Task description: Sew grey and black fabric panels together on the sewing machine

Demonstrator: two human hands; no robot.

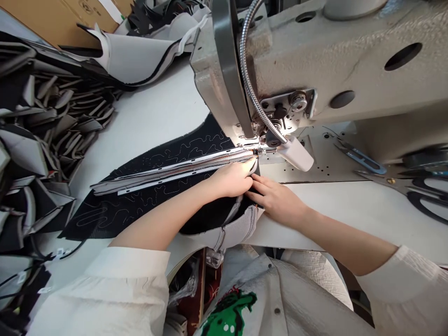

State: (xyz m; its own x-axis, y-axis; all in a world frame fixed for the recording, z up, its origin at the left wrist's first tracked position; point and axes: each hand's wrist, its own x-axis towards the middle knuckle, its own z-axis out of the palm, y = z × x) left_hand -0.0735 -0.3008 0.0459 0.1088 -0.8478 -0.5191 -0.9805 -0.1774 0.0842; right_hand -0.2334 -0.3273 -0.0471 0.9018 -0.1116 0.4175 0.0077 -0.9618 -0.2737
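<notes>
A black padded fabric piece (157, 156) with wavy stitched wire lies under the needle area of a sewing machine (315, 60). Along it run white strips and a grey folded seam (182, 169), reaching the presser foot (258, 150). My left hand (236, 179) grips the seam close to the foot, fingers curled. Flat on the black fabric just right of it, my right hand (276, 198) presses with fingers stretched out. A grey ribbed edge (234, 231) of the work curls up in front of my hands.
Thread snips (364, 158) and black-handled scissors (402, 184) lie right on the machine bed and table. Many folded grey-black pieces (70, 107) are heaped at left. A large grey panel (136, 58) sits behind. A white lamp head (297, 154) hangs beside the needle.
</notes>
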